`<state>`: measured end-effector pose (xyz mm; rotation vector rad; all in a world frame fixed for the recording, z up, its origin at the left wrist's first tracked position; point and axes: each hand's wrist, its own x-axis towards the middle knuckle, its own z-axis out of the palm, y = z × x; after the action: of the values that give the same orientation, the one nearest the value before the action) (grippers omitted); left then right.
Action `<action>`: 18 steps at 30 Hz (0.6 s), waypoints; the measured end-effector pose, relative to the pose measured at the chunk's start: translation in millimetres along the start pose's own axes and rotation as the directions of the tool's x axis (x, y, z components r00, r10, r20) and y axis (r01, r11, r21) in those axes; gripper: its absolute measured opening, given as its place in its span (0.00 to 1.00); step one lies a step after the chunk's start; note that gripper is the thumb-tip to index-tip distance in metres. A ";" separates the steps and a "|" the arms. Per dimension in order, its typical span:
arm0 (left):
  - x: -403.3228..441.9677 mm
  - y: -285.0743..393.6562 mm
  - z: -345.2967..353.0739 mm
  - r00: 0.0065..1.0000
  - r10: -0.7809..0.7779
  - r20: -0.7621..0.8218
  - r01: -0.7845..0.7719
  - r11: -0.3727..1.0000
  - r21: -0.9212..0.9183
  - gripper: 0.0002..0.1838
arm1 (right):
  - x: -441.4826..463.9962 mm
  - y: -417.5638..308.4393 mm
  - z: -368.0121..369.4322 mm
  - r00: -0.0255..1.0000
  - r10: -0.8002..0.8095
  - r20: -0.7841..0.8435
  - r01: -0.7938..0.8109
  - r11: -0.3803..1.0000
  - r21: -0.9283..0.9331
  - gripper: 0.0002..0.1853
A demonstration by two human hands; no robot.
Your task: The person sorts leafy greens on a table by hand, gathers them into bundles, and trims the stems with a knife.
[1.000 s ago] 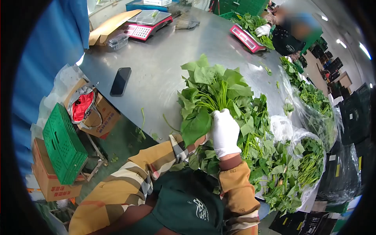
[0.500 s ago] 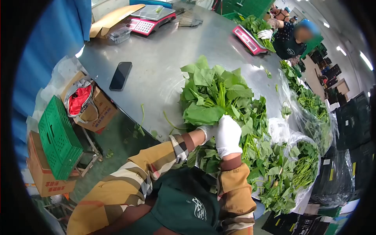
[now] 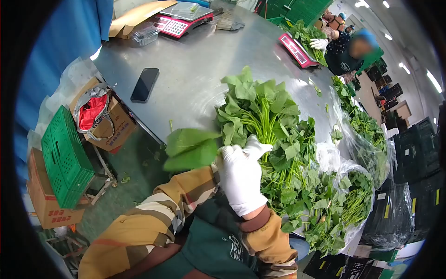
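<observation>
My left hand [image 3: 256,147], in a white glove, is closed around the stems of a bunch of leafy greens [image 3: 260,111], held above the metal table. Part of the left hand is hidden behind my right hand [image 3: 239,179], also white-gloved, which crosses in front of it. Pinched in the right hand's fingers is a large, motion-blurred green leaf [image 3: 191,149], sticking out to the left, apart from the bunch. More loose leafy greens [image 3: 325,200] lie in a heap just right of my hands, partly on clear plastic.
A phone [image 3: 145,85] lies on the metal table [image 3: 195,69]. Red scales [image 3: 179,25] stand at the back left. Across the table, a person's gloved hand [image 3: 319,43] rests on greens on another scale [image 3: 297,50]. A green crate [image 3: 67,156] and cardboard box [image 3: 116,125] stand left.
My right hand has moved left and slightly down from the front of the bunch, taking a large leaf away with it. The bunch's stems now show more. My left hand keeps its hold.
</observation>
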<state>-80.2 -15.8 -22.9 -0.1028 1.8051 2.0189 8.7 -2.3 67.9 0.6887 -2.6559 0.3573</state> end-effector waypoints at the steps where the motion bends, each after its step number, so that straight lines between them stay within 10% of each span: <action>1: 7.1 -15.8 0.1 0.999 0.043 0.016 -0.041 0.996 -0.076 0.14 | 4.3 9.4 -1.9 0.999 0.039 -0.011 -0.038 0.997 0.065 0.10; 5: 45.7 -70.1 20.2 0.980 0.199 -0.015 -0.191 0.910 -0.367 0.14 | 16.0 57.4 13.4 0.948 0.262 -0.180 -0.165 0.890 0.424 0.11; 14: 125.5 -148.9 48.9 0.943 0.331 0.027 -0.197 0.622 -0.758 0.14 | 31.2 108.0 44.7 0.942 0.270 -0.198 -0.270 0.962 0.028 0.08; 18: 35.9 -51.0 31.5 0.968 0.245 -0.056 -0.249 0.899 -0.362 0.15 | 34.0 107.4 50.6 0.961 0.224 -0.162 -0.245 0.962 -0.123 0.08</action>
<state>-87.3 27.1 -77.6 0.0098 1.4845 2.5238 -88.1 58.0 20.5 0.2910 -2.5947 0.2668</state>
